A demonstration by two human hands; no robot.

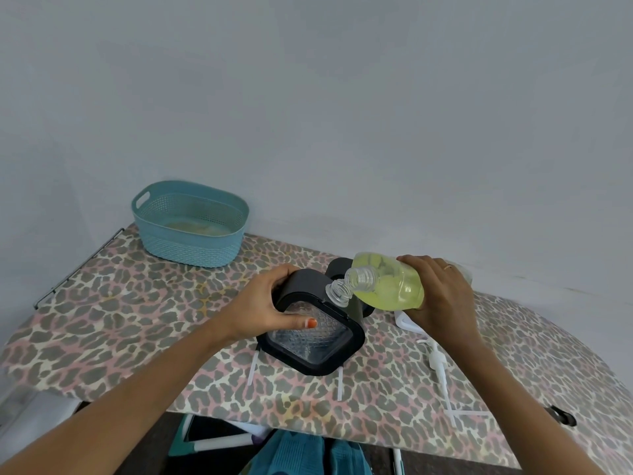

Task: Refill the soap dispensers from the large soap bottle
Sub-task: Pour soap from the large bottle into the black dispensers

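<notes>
My right hand (442, 296) grips the large clear soap bottle (390, 286), full of yellow-green soap and tipped to the left, its open threaded neck right at the clear threaded neck of a dispenser (337, 293). That dispenser (311, 341) is a black-framed, clear ribbed container, tilted on the table, and my left hand (270, 306) holds it by its upper left side. A second black dispenser (337, 267) stands just behind, mostly hidden by the bottle. A white pump head with its tube (436, 359) lies on the table to the right.
The table (137, 320) has a leopard-print cover. A teal plastic basket (190, 222) sits at the back left by the wall. Thin white tubes (251, 370) lie near the dispenser. A white object (406, 322) lies under my right hand. A black clip (561, 416) sits at the right edge.
</notes>
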